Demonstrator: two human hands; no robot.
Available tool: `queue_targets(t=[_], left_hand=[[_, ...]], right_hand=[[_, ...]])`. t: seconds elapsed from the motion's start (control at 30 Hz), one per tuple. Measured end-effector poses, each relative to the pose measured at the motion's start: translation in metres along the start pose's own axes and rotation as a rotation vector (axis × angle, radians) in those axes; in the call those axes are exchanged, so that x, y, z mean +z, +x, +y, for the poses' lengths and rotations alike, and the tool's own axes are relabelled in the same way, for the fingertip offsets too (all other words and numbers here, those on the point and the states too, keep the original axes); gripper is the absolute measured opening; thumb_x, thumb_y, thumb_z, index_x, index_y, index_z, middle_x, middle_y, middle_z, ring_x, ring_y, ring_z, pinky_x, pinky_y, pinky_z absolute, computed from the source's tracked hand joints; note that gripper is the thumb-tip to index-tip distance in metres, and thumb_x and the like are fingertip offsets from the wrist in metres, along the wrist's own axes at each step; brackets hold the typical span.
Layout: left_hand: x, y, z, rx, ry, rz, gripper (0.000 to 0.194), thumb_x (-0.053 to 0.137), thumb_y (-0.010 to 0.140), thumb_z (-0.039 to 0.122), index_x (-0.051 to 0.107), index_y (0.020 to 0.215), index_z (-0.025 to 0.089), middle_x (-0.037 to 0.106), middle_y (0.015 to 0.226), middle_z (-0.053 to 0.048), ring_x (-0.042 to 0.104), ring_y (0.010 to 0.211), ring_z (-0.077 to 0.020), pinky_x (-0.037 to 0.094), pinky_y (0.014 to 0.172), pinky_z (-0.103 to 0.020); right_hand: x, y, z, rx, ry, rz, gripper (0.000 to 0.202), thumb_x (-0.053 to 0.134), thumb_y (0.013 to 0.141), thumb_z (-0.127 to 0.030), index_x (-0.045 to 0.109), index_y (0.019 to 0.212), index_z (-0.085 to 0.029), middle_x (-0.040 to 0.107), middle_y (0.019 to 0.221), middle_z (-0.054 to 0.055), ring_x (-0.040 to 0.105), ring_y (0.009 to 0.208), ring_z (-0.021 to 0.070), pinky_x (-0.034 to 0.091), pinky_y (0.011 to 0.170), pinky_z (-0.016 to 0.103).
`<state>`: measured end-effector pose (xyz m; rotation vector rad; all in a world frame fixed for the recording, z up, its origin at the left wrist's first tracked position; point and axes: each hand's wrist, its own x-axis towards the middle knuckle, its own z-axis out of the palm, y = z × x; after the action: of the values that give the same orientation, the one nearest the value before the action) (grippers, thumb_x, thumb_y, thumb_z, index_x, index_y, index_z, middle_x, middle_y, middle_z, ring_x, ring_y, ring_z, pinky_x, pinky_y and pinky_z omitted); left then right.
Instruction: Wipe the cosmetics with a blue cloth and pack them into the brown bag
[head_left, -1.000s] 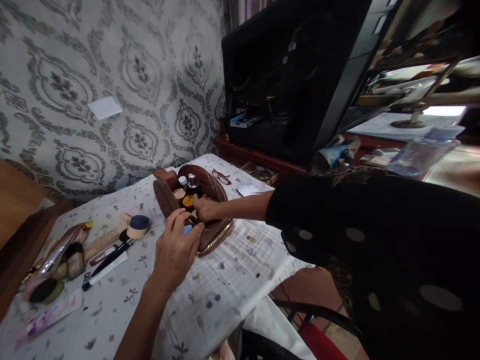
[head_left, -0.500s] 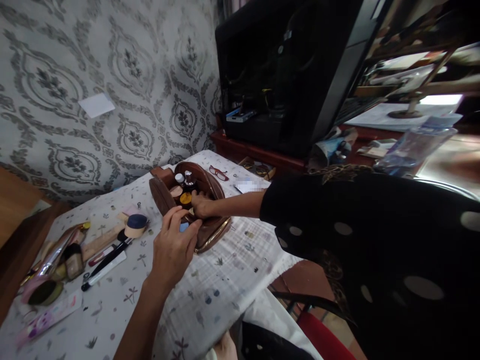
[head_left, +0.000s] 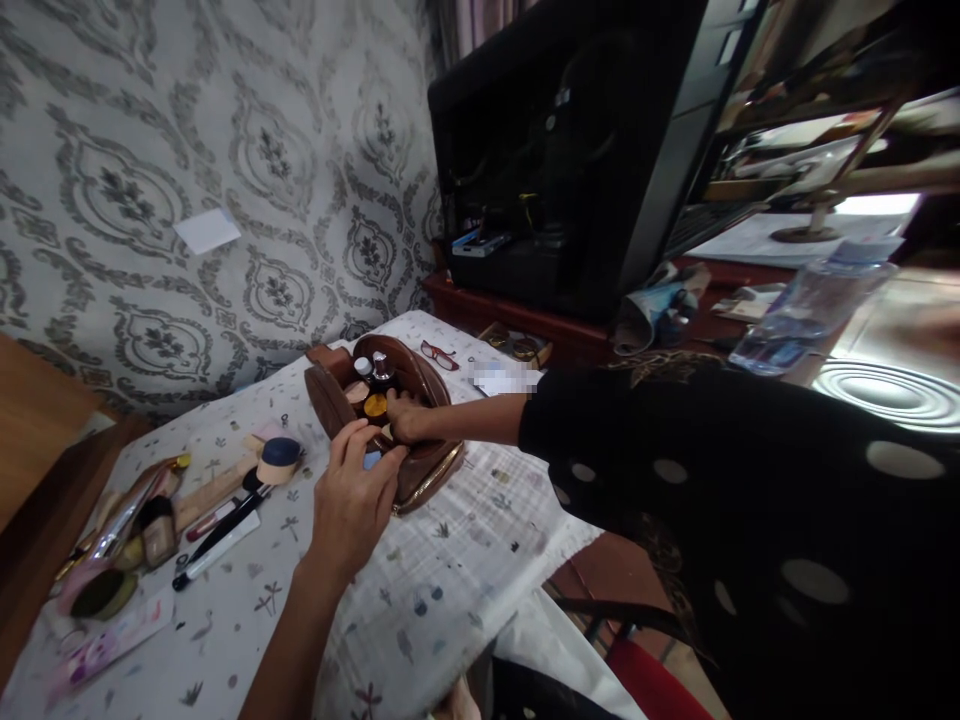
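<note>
A brown zip-up cosmetic bag [head_left: 431, 482] stands unzipped on the cloth-covered table. My left hand [head_left: 356, 490] pinches its near rim between thumb and fingers, beside a small blue patch. Reaching in from the right, my right hand [head_left: 409, 415] is down inside the bag; the fingers are largely hidden, so whatever they touch is out of sight. Next to those fingers sits a yellow-topped round jar [head_left: 376, 405]. Behind it are a pinkish round lid [head_left: 356, 392], a white-capped bottle [head_left: 363, 367] and a bottle with a shiny silver cap [head_left: 382, 368].
Left on the table lie a blue-topped round sponge or brush [head_left: 280, 460], a foundation bottle [head_left: 158, 532], a dark round brush [head_left: 103, 595], a pink-white tube [head_left: 112, 640] and several pens or sticks. Red glasses [head_left: 439, 355] lie behind the bag. A television [head_left: 555, 170] stands beyond.
The view has shifted slightly, so everything sits a little lower and mostly further right. Both hands keep their places at the bag, the right one still inside it.
</note>
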<state>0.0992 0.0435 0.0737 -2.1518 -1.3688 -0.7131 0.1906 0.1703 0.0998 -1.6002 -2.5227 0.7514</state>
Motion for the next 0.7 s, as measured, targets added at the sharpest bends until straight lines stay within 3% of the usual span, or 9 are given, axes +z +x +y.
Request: queue_targets(t=[0.1, 0.27, 0.37, 0.43, 0.5, 0.57, 0.63, 0.7], left_hand=[[0.0, -0.001, 0.0, -0.006, -0.001, 0.004, 0.024, 0.054, 0.093, 0.012, 0.071, 0.108, 0.021, 0.057, 0.122, -0.014, 0.048, 0.128, -0.0319, 0.054, 0.099, -0.05], [0.0, -0.003, -0.001, -0.012, -0.004, -0.001, 0.025, 0.054, 0.093, 0.011, 0.07, 0.109, 0.022, 0.057, 0.123, -0.013, 0.048, 0.129, -0.0306, 0.053, 0.101, -0.049], [0.0, -0.003, 0.0, -0.022, -0.008, 0.002, 0.024, 0.053, 0.094, 0.012, 0.071, 0.107, 0.022, 0.057, 0.123, -0.013, 0.048, 0.129, -0.0308, 0.053, 0.101, -0.05], [0.0, -0.003, -0.001, -0.023, -0.015, 0.003, 0.024, 0.053, 0.094, 0.013, 0.071, 0.108, 0.021, 0.057, 0.123, -0.014, 0.049, 0.129, -0.0311, 0.053, 0.101, -0.05], [0.0, -0.003, -0.001, -0.019, -0.026, 0.002, 0.024, 0.052, 0.095, 0.013, 0.071, 0.108, 0.021, 0.057, 0.124, -0.014, 0.048, 0.129, -0.0313, 0.053, 0.101, -0.05], [0.0, -0.004, -0.002, -0.015, -0.037, -0.004, 0.024, 0.052, 0.095, 0.012, 0.071, 0.107, 0.021, 0.056, 0.125, -0.014, 0.047, 0.13, -0.0318, 0.053, 0.1, -0.05], [-0.001, -0.004, -0.002, -0.01, -0.048, -0.008, 0.025, 0.052, 0.094, 0.011, 0.071, 0.107, 0.021, 0.055, 0.127, -0.014, 0.046, 0.131, -0.0323, 0.053, 0.1, -0.05], [-0.001, -0.004, -0.003, -0.004, -0.056, -0.006, 0.026, 0.052, 0.094, 0.01, 0.071, 0.108, 0.021, 0.055, 0.127, -0.014, 0.046, 0.131, -0.0325, 0.052, 0.101, -0.05]], right_hand=[[0.0, -0.001, -0.001, 0.02, 0.001, -0.031, 0.08, 0.075, 0.081, -0.016, 0.037, 0.151, -0.013, 0.047, 0.149, 0.028, 0.052, 0.138, 0.0348, 0.048, 0.107, 0.044], [-0.009, -0.012, -0.009, -0.013, -0.045, -0.018, 0.074, 0.075, 0.079, -0.017, 0.042, 0.145, -0.007, 0.048, 0.147, 0.031, 0.049, 0.139, 0.0382, 0.048, 0.104, 0.044], [-0.03, -0.019, -0.011, -0.12, -0.066, -0.008, 0.061, 0.074, 0.078, -0.014, 0.054, 0.135, -0.01, 0.06, 0.137, 0.023, 0.06, 0.127, 0.0321, 0.051, 0.096, 0.033], [-0.05, -0.025, -0.009, -0.211, -0.063, -0.006, 0.046, 0.067, 0.085, -0.016, 0.059, 0.13, -0.014, 0.068, 0.127, 0.014, 0.066, 0.116, 0.025, 0.051, 0.088, 0.025], [-0.068, -0.035, -0.002, -0.298, -0.058, 0.032, 0.039, 0.057, 0.092, -0.015, 0.06, 0.132, -0.018, 0.07, 0.125, 0.008, 0.067, 0.113, 0.019, 0.049, 0.087, 0.021], [-0.08, -0.048, 0.008, -0.369, -0.06, 0.072, 0.037, 0.047, 0.097, -0.011, 0.065, 0.128, -0.017, 0.075, 0.108, 0.006, 0.069, 0.101, 0.0166, 0.048, 0.084, 0.021], [-0.083, -0.062, 0.023, -0.379, -0.072, 0.041, 0.039, 0.041, 0.097, -0.008, 0.069, 0.123, -0.016, 0.075, 0.083, 0.004, 0.071, 0.087, 0.016, 0.048, 0.079, 0.022], [-0.077, -0.074, 0.039, -0.392, -0.109, 0.001, 0.04, 0.042, 0.094, -0.006, 0.072, 0.119, -0.016, 0.075, 0.081, 0.004, 0.07, 0.086, 0.017, 0.048, 0.079, 0.023]])
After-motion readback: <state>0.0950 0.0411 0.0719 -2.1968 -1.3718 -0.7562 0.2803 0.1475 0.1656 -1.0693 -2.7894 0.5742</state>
